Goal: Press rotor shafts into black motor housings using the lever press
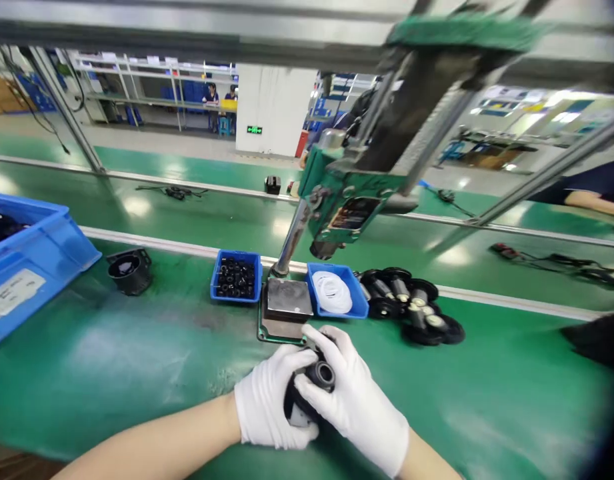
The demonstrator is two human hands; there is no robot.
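Observation:
Both my hands wear white gloves and meet over the green bench. My left hand [269, 400] wraps round the left side of a black round part with a tubular hub [323, 375]. On the other side, my right hand [354, 400] grips the same part, with its thumb and fingers about the hub. A light grey patch shows low on the part; the fingers cover much of the rest. Just beyond my hands is the metal block [289, 298] on the base of a green press [354, 193], whose head hangs above it.
A blue bin [217, 297] of small black pieces stands left of the press; another blue bin [359, 308] holds white rings. Black discs with metal shafts [411, 300] are piled rightward. At left are a black housing [131, 272] and a large blue crate [61, 267].

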